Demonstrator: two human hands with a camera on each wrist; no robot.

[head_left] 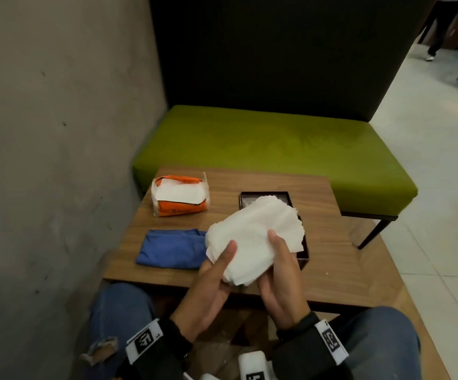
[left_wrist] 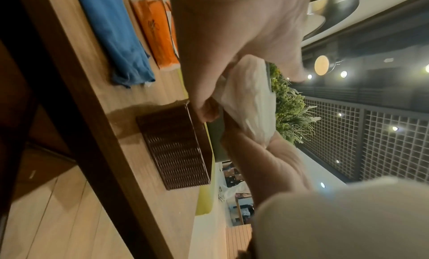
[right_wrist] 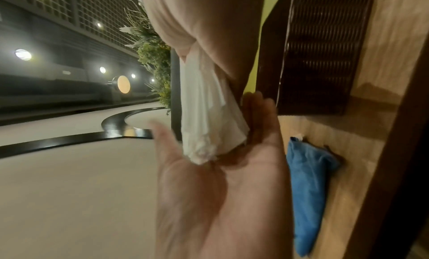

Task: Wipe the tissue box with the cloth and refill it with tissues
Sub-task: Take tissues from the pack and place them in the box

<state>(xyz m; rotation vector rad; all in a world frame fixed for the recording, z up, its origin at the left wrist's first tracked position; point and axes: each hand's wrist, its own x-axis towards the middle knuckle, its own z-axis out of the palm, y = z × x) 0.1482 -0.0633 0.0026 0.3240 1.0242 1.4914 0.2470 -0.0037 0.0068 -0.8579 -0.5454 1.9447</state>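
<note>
Both my hands hold a thick stack of white tissues (head_left: 255, 234) above the near end of the open dark woven tissue box (head_left: 266, 194). My left hand (head_left: 217, 270) grips the stack's near left corner, thumb on top. The near right side is held by my right hand (head_left: 280, 267), also thumb on top. The stack hides most of the box's inside. The left wrist view shows the box's woven wall (left_wrist: 176, 149) below the tissues (left_wrist: 250, 101). A folded blue cloth (head_left: 171, 248) lies on the table left of the hands.
An opened orange tissue pack (head_left: 180, 197) lies at the far left of the wooden table (head_left: 332, 270). A green bench (head_left: 277, 138) stands behind the table, with a grey wall (head_left: 58, 133) to the left. My knees sit under the table's near edge.
</note>
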